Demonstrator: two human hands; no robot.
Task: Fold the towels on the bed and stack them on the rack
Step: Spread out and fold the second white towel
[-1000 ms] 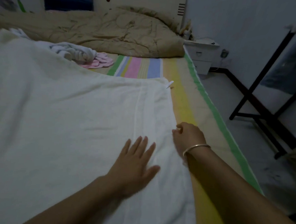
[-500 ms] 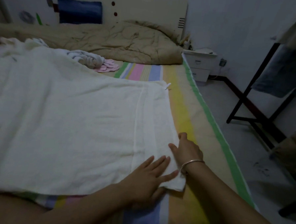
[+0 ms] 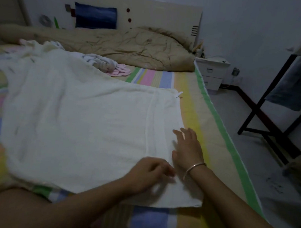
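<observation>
**Towel flat on the bed**

A white towel (image 3: 75,127) lies spread on the striped bed (image 3: 190,105). The right hand (image 3: 186,149) rests on its right edge, fingers straight and apart. The left hand (image 3: 150,173), blurred, lies beside it, fingers curled; a grip cannot be told.

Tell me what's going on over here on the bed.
A person is spreading a large white towel flat on the striped bed sheet. The right hand, with a bangle on the wrist, rests open on the towel's right edge. The left hand sits beside it with its fingers curled, too blurred to show a grip. No fold has been made yet. Crumpled white and pink towels wait farther up the bed, and the black rack stands on the floor to the right.
</observation>
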